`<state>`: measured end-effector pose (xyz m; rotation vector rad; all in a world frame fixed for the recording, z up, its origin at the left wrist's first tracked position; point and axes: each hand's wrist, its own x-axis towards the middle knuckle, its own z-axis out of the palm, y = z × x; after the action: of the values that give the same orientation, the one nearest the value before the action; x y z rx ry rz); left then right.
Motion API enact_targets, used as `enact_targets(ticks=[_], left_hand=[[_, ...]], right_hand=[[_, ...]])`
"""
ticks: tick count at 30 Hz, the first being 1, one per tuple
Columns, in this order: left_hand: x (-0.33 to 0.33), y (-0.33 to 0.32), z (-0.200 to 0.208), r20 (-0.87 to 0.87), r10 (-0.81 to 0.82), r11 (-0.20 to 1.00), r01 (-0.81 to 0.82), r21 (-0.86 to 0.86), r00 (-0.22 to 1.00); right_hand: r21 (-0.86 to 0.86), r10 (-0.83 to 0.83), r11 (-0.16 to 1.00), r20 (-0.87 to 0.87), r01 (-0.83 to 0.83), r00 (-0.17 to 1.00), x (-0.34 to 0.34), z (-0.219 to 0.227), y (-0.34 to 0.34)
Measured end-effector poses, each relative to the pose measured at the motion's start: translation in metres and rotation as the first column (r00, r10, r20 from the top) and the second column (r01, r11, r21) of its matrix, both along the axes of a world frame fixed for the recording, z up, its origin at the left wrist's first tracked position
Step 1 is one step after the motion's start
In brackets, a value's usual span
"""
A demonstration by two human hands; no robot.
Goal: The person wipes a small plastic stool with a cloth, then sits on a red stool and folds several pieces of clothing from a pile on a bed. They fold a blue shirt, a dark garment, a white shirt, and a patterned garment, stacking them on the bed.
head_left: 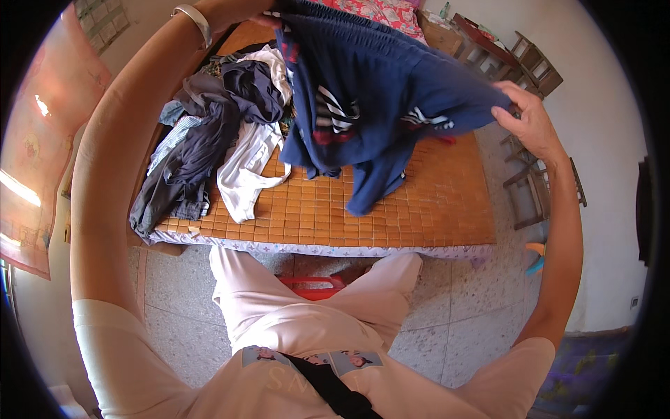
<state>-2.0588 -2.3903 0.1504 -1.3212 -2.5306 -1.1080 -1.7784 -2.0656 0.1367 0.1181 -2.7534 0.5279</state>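
Left hand (244, 10) plus right hand (527, 120): two. Navy garment (380, 77) between them: one. Bracelet (196, 24): one. Mat-topped bed (433, 209): one. White top (246, 178) on mat: one. Heaped clothes (209, 126): several, overlapping, exact number unclear. Wooden seats (527, 197): at least two. Pink curtain (45, 140): one. Green bottle (444, 10): one. Black strap (328, 387): one. Shirt sleeves (122, 346): two.

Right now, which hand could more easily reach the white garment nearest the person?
Probably the left hand: the white garment lies toward its side of the bed, far from the right hand. Both hold the navy garment, so the left must let go.
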Motion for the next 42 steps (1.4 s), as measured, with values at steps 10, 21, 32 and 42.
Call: enact_targets(ticks=[10,21,32,42], left_hand=[[-0.025,-0.003,-0.018,0.400,-0.331,0.894,0.149,0.423,0.854],[-0.040,-0.008,0.031,-0.202,0.256,0.967,-0.248,0.065,0.945],[0.000,0.001,-0.020,-0.090,-0.287,0.831,0.295,0.471,0.954],[0.121,-0.128,-0.339,0.473,0.152,0.961,-0.241,0.133,0.868]], right_hand=[[-0.445,0.396,0.871,0.382,-0.210,0.835,-0.007,-0.015,-0.041],[0.093,-0.321,0.931,-0.254,0.354,0.912,-0.067,0.029,0.028],[0.056,-0.048,0.978,-0.875,0.198,0.483,0.030,-0.032,-0.069],[-0.277,0.079,0.959,0.031,-0.067,0.996,0.116,-0.297,-0.153]])
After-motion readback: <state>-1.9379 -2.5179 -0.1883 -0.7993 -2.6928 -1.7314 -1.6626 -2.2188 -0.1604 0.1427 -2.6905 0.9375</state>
